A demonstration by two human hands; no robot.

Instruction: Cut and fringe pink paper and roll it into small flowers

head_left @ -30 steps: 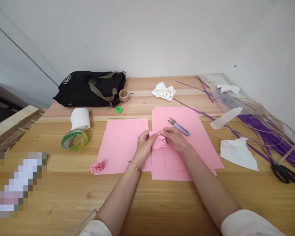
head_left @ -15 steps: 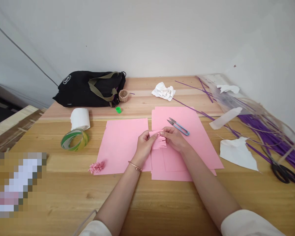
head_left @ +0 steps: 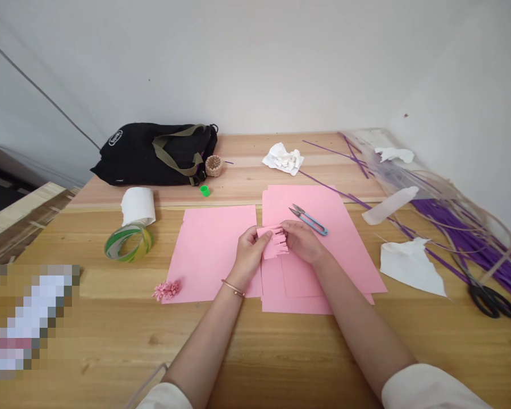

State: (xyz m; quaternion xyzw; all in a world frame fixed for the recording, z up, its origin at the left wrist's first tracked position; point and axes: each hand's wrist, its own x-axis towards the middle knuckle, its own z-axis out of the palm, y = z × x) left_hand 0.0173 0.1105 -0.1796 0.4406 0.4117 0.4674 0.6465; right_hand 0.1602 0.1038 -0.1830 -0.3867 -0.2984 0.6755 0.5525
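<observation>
Between my hands is a small strip of pink paper (head_left: 273,244), its right edge cut into a fringe. My left hand (head_left: 251,250) pinches the uncut left end between thumb and fingers. At the fringe, my right hand (head_left: 301,240) has thumb and forefinger closed on the upper cut tips. Beneath lie pink sheets (head_left: 344,267), with another pink sheet (head_left: 215,250) to the left. Thread snips (head_left: 309,219) with blue handles rest on the right sheets, just beyond my right hand. A pink fringed paper flower (head_left: 167,290) lies at the left sheet's near corner.
A tape roll (head_left: 129,243) and a white paper roll (head_left: 138,205) stand left, before a black bag (head_left: 153,153). A small woven basket (head_left: 213,165) and green cap (head_left: 205,191) sit beside it. Right are purple strips (head_left: 455,227), black scissors (head_left: 491,298), a whitish bottle (head_left: 389,205) and tissues (head_left: 411,264).
My right thumb and forefinger have shifted slightly right and up along the fringe, showing more of the cut tips. My left hand keeps its hold on the strip.
</observation>
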